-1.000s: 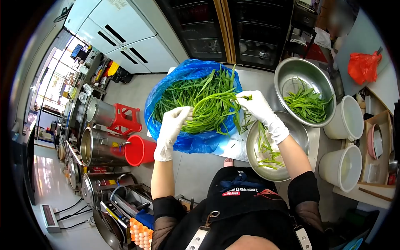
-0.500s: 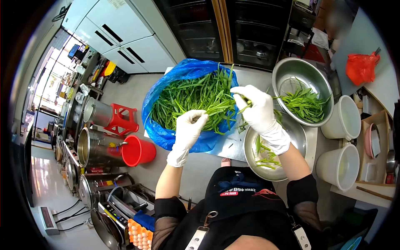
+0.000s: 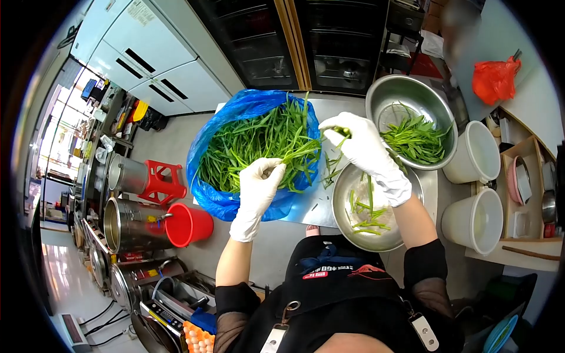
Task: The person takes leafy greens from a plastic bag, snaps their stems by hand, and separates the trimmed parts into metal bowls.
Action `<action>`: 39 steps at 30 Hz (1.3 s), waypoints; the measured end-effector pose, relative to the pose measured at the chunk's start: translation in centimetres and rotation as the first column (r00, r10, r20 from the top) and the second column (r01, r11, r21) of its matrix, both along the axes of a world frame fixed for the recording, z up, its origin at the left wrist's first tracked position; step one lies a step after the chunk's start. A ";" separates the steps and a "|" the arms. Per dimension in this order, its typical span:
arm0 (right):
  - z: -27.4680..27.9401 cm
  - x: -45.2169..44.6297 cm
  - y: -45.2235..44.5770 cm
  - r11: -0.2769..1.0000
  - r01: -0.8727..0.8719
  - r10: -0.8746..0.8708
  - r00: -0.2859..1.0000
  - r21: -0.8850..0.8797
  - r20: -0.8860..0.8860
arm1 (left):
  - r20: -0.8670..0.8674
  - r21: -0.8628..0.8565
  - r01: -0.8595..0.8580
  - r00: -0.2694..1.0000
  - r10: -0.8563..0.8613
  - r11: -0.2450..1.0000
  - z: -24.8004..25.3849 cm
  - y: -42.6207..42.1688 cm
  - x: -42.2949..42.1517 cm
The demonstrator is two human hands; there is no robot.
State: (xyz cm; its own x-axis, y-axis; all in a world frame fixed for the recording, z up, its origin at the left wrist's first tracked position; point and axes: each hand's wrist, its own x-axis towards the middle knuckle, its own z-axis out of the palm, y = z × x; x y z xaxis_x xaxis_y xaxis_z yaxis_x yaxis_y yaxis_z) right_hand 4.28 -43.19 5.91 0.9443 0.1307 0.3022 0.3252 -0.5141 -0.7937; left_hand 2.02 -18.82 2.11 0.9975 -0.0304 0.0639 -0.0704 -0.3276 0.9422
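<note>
Long-leaved greens that look like water spinach [image 3: 244, 141] fill a blue plastic bag [image 3: 207, 197]. At the bag's front edge, my left hand [image 3: 259, 187], in a white glove, pinches the stems of a few sprigs. My right hand [image 3: 360, 143], also gloved, is curled around short green pieces to the right of the bag. Below it, a wide steel bowl [image 3: 343, 222] holds cut stem pieces [image 3: 369, 219]; my right wrist hides part of this bowl. A deeper steel basin [image 3: 385, 88] behind it holds a pile of leafy sprigs [image 3: 416, 140].
Two white buckets [image 3: 474, 154] stand at the right by a wooden drawer unit. On the left are a red bucket [image 3: 188, 225], a red stool [image 3: 163, 181] and steel pots [image 3: 132, 223]. A red bag [image 3: 495, 81] hangs at upper right. Cabinets [image 3: 150, 41] line the back.
The whole view has shifted slightly left. My right hand has moved a little away from the bag, its fingers still curled around green pieces. My left hand keeps its pinch on the stems.
</note>
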 end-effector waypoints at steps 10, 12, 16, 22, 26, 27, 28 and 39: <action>-2.6 0.9 1.0 0.982 -0.078 0.087 0.995 -0.172 0.042 | 0.017 0.089 0.062 0.998 -0.064 0.994 0.3 -0.4 0.1; -3.0 1.5 0.9 0.992 0.004 0.004 0.998 -0.122 0.069 | 0.034 0.100 0.066 0.997 -0.070 0.993 0.0 -0.2 0.1; -6.4 4.3 -1.2 0.994 0.070 -0.063 0.994 0.083 -0.084 | -0.029 0.065 0.024 0.999 -0.022 0.998 -0.4 0.8 0.3; -10.3 6.4 -4.3 0.992 0.036 -0.073 0.949 -0.124 -0.308 | -0.023 0.013 -0.004 1.000 0.004 1.000 -1.6 2.0 1.1; -10.6 6.6 -5.4 0.999 0.049 -0.049 0.925 -0.011 -0.377 | -0.044 -0.026 0.015 0.999 -0.016 1.000 -1.6 1.9 1.3; -10.4 6.8 -5.6 0.998 0.042 -0.054 0.918 -0.038 -0.394 | -0.049 -0.030 0.016 0.999 -0.017 0.999 -1.6 1.8 1.4; -10.4 6.6 -5.9 0.997 0.081 -0.078 0.925 -0.009 -0.371 | -0.053 -0.033 0.014 0.998 -0.016 0.999 -1.5 1.9 1.4; -2.0 0.1 4.5 0.857 -0.162 0.333 0.899 -0.490 0.285 | 0.066 0.222 0.073 0.994 -0.090 0.972 -0.9 -0.6 0.7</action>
